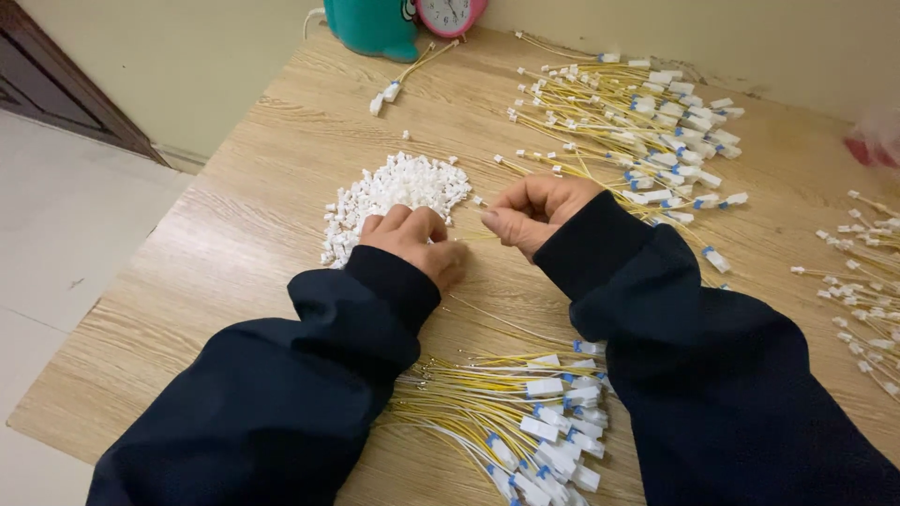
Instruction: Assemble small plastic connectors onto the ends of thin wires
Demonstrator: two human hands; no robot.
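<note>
A wood-grain counter (262, 225) fills most of the view, with pale floor tiles (66, 234) off one side and a cream wall (187, 56) behind. At the far edge stand a teal container (370, 23) and a pink-rimmed clock (450, 14). 2 dark navy sleeves (281, 394) reach in from the bottom.

A broad spread of yellow wires with white connectors (637, 122) lies beyond the right hand, and another batch (862, 281) sits at the right margin, well apart. Nearer the body, between the forearms, a bundle of yellow wires with white and blue-marked plugs (525, 412) lies on the counter. A heap of small white plastic housings (398, 192) sits just beyond the left hand, and 1 stray wire pair (403, 80) lies near the teal container.

The left hand (417, 244) rests beside the heap, fingers curled shut — whether it holds a housing cannot be told. The right hand (534, 211) has its grip pinched on a thin yellow wire (473, 234), which runs between the 2 hands just above the counter — its ends are hidden by the fingers.
</note>
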